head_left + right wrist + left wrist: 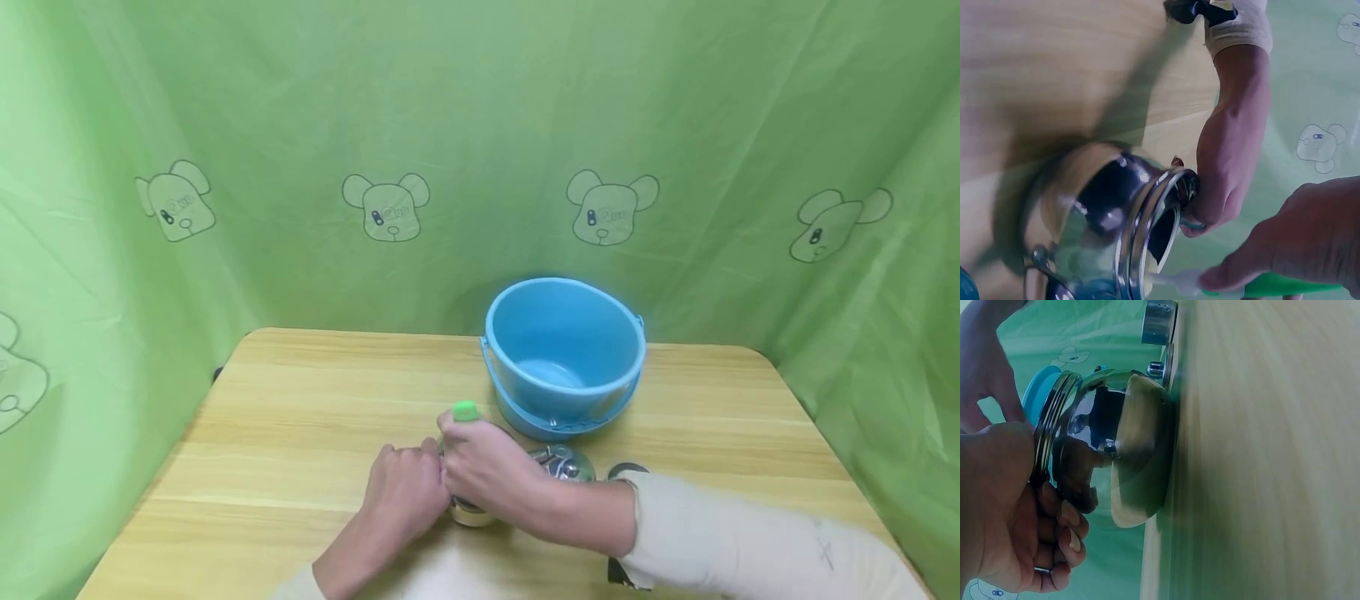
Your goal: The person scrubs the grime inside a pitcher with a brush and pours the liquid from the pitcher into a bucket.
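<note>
A round-bellied shiny metal pot (1141, 450) with a ringed neck stands on the table, its mouth showing in the right wrist view. At the neck, my left hand (405, 483) grips the rim with curled fingers. My right hand (487, 462) holds a green-handled brush (1285, 285) over the pot. Its pale stem runs down into the mouth, and its head is mostly hidden inside. In the head view both hands meet and cover most of the pot.
A blue bucket (566, 408) with its handle down stands behind the hands. A shiny metal lid (573, 467) lies beside my right wrist, and a small metal cup (1159, 322) stands farther right, partly behind the sleeve in the head view. Green curtains (480, 100) surround the wooden table (300, 400).
</note>
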A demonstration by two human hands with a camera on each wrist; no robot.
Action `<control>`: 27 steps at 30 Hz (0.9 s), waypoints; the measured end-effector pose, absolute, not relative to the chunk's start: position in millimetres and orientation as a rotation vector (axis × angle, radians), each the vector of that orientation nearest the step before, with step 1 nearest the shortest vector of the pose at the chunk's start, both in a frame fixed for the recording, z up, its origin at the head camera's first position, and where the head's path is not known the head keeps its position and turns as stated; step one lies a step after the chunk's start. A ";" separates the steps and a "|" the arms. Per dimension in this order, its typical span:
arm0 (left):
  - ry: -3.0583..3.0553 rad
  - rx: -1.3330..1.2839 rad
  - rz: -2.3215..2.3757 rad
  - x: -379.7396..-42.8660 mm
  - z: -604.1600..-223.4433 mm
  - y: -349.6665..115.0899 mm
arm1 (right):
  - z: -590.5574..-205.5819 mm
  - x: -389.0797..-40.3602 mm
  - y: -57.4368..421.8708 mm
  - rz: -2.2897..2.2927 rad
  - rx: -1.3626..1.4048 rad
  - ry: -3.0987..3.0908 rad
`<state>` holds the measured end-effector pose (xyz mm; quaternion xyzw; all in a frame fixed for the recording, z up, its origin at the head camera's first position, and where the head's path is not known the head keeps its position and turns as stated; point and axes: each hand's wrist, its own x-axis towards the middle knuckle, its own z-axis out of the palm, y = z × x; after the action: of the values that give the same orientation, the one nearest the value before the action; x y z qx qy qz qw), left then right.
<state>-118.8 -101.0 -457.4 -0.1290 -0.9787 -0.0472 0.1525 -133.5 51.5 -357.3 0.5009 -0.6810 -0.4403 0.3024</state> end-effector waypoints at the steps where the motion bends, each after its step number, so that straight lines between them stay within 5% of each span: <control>1: -2.806 -0.376 -0.119 -118.3 -457.5 -101.0 | -356.2 -134.5 49.7 -1.178 1.338 -1.796; 27: -2.780 -0.308 -0.157 -117.8 -461.1 -97.3 | -336.6 -155.1 33.3 -1.281 1.452 -1.989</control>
<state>-117.8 -97.3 -461.1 -0.1084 -0.9780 -0.0554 0.1694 -155.1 33.3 -336.6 0.5144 -0.7046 -0.4538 0.1816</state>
